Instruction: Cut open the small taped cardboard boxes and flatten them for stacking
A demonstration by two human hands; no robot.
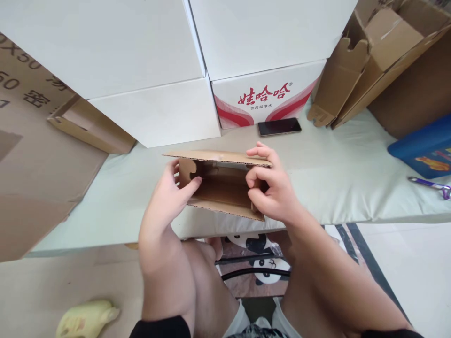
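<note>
A small brown cardboard box (225, 206) stands on the pale cloth-covered surface, its open top facing me and its long flaps spread apart. My left hand (172, 190) grips the left end wall, with the thumb inside and the fingers outside. At the right end, my right hand (271, 183) has its fingers curled at the box's end wall, with one finger over the far flap. Part of that end is hidden behind the fingers.
White boxes (151, 117) and a printed white carton (264, 101) stand behind, a phone (279, 126) lying before them. Folded cardboard boxes (338, 84) lean at right, near a blue container (423, 145) and a purple pen (428, 183). Large cardboard (31, 188) stands left; a yellow bottle (86, 319) lies below.
</note>
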